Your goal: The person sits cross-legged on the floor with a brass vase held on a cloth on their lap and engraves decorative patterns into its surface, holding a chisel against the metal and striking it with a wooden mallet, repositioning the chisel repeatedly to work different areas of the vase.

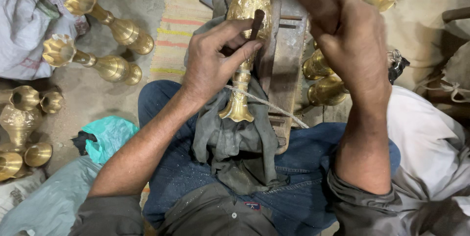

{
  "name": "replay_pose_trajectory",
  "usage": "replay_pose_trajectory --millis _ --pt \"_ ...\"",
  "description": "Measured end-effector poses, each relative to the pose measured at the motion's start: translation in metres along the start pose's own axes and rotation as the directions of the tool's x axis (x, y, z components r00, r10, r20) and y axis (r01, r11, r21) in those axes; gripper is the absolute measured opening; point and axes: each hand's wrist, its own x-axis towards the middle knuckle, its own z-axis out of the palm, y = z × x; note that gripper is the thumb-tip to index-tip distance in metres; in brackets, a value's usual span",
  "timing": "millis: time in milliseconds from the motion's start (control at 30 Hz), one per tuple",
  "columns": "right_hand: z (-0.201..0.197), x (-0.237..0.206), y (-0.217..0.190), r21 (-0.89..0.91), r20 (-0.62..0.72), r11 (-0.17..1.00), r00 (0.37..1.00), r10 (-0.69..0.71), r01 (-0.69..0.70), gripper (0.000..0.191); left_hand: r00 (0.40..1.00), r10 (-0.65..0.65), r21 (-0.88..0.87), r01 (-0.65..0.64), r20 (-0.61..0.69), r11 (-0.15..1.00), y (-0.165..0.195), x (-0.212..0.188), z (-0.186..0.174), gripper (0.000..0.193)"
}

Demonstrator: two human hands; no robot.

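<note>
A tall brass vase point(243, 45) is lying lengthwise on a worn wooden block point(284, 65) that is resting across the person's lap. Its metal is shining yellow, its body is patterned with fine chased relief, and its flared, scalloped foot point(237, 112) is pointing toward the person while the bulging body is running away toward the top of the view. So its long axis is lying almost straight away from the person, tilting only slightly.

The left hand point(213, 62) is closing around a short dark metal punch point(256, 23), pinching it between thumb and fingers and setting its tip against the vase's body. The right hand point(355, 40) is hovering above the block's far side, its fingers curling inward; whether it is gripping anything cannot be told from here.

A grey, crumpled cloth point(235, 143) is draping under the vase and over blue jeans dusted with bright filings. A thin cord point(267, 104) is crossing the vase's stem. Two smooth brass cups point(323, 77) are sitting beside the block under the right wrist.

On the dusty floor to the left, two finished fluted vases point(105, 18) are lying on their sides, and more brass pieces point(22, 123) are clustering near a teal plastic bag point(108, 135).
</note>
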Motion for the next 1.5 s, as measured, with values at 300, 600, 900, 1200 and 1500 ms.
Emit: replay_pose_trajectory --millis 300,600,900,1200,1500 --pt "0.0006 0.0039 -0.0015 0.061 0.077 0.985 0.985 0.154 -0.159 0.026 0.999 0.041 -0.027 -0.041 -0.009 0.999 0.0047 -0.0011 -0.0041 0.035" --pt "-0.0012 0.0072 -0.0065 -0.023 0.042 1.000 0.999 0.007 -0.006 0.024 1.000 0.013 -0.005 -0.012 0.003 1.000 0.0050 -0.0014 -0.0057 0.034" --pt "-0.0009 0.0052 -0.0068 -0.014 0.045 0.998 0.997 0.061 -0.060 0.019 0.999 0.034 -0.042 -0.034 0.004 0.999 -0.0006 -0.0027 -0.0026 0.034" --pt "0.0002 0.0043 -0.0034 -0.149 0.039 0.986 0.997 -0.065 0.070 0.026 0.999 0.031 0.020 -0.032 0.005 0.999 -0.0011 -0.0025 -0.0025 0.033" --pt "0.0028 0.0026 -0.0043 -0.047 -0.008 0.998 0.999 -0.038 0.038 0.024 1.000 -0.003 -0.061 0.003 0.000 0.998 0.0042 -0.0023 -0.0046 0.033"
